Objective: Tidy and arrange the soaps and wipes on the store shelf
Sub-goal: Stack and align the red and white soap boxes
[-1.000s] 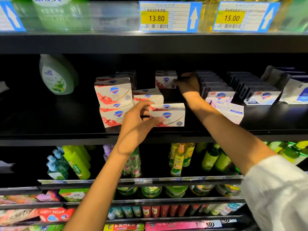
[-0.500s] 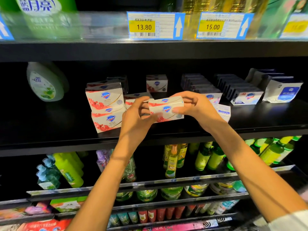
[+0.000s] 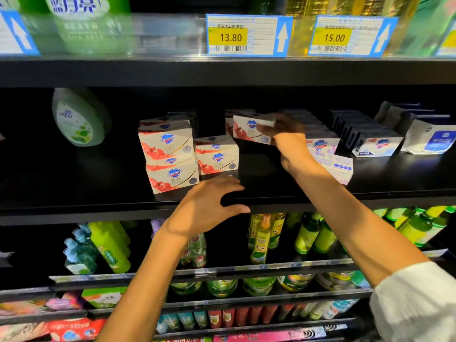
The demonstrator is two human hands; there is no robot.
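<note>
My right hand [image 3: 286, 137] grips a white-and-red soap box [image 3: 249, 129] by its right end, deep over the black shelf [image 3: 98, 191], in front of another red soap box at the back. My left hand [image 3: 209, 206] hovers at the shelf's front edge with spread fingers, holding nothing. A stack of two red soap boxes [image 3: 170, 156] stands left of centre, with a lower red soap box [image 3: 217, 156] beside it. Pink-label soap boxes [image 3: 320, 146] and a flat one [image 3: 338, 169] lie right of my right wrist.
Rows of dark-topped soap boxes [image 3: 375, 141] and white wipe packs [image 3: 434, 139] fill the shelf's right. A green-white bottle [image 3: 76, 119] lies at the left back. Price tags 13.80 [image 3: 246, 35] and 15.00 [image 3: 350, 37] hang above. Green bottles [image 3: 111, 245] fill the lower shelf.
My left hand let go of the soap box and dropped to the shelf's front edge. My right hand carried the box back and up toward the rear of the shelf.
</note>
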